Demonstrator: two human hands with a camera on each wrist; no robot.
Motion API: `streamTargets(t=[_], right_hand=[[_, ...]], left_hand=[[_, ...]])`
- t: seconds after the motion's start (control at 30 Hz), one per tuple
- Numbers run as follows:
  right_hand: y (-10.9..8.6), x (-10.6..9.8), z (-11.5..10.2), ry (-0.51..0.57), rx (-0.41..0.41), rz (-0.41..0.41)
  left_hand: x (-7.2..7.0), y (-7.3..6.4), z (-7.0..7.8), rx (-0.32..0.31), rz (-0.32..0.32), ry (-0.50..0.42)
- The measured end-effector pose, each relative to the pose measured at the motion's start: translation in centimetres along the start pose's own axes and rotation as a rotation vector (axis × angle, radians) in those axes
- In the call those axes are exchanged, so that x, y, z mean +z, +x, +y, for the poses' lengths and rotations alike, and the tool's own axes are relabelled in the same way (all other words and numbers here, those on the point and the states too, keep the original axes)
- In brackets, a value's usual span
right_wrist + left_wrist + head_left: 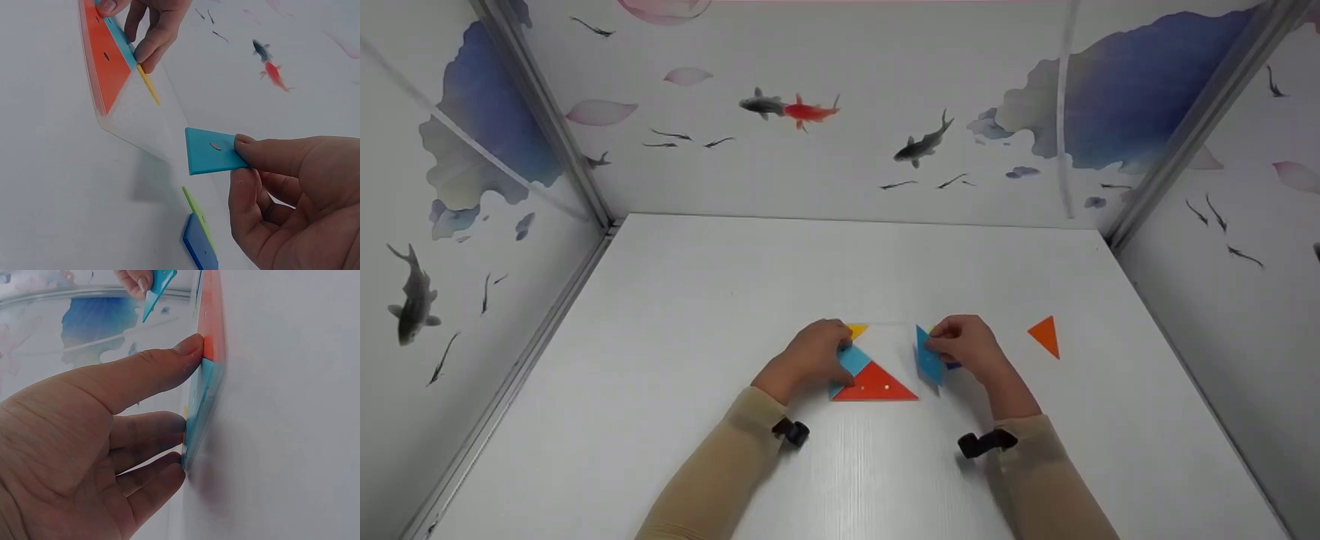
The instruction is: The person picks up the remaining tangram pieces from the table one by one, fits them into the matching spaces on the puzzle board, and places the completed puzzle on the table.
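My right hand [973, 350] pinches a light blue tangram tile [211, 152], shaped like a parallelogram, between thumb and fingers. It holds the tile tilted above the table, off the right side of a flat clear tray [135, 142]. Inside this tray lie a large red triangle [877, 384], light blue pieces [854, 360] and a yellow piece [858, 331]. My left hand [808, 356] rests at the tray's left side and covers part of these pieces. Its thumb touches the red triangle near the light blue edge, while the fingertips press along the far left side.
An orange triangle [1046, 337] lies on the white table to the right. Beneath my right hand are a green piece [198, 214] and a dark blue piece [198, 242], close together. White walls with painted fish [810, 112] enclose the table at the back and sides.
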State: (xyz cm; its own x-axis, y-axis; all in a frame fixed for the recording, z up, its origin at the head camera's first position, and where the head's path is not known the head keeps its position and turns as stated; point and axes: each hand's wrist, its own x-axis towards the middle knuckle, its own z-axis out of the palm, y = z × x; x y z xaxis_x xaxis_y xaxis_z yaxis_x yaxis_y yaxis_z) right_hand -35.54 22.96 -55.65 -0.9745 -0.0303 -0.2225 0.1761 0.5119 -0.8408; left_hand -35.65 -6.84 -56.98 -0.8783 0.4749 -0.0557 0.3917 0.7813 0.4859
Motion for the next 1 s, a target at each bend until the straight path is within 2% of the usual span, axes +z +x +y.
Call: streamTargets(t=[0.4,0.8,1.0], right_hand=[[0.1,0.7,-0.1,-0.020,-0.028,-0.015],[-0.1,1.7,0.0,-0.025,-0.018,-0.018],[0.1,2.0,0.0,-0.031,-0.012,-0.007]], left_hand=[[-0.1,0.1,0.0,0.006,0.003,-0.004],[0.1,0.1,0.1,-0.043,-0.024,-0.022],[0.0,0.2,0.1,-0.028,-0.018,-0.018]])
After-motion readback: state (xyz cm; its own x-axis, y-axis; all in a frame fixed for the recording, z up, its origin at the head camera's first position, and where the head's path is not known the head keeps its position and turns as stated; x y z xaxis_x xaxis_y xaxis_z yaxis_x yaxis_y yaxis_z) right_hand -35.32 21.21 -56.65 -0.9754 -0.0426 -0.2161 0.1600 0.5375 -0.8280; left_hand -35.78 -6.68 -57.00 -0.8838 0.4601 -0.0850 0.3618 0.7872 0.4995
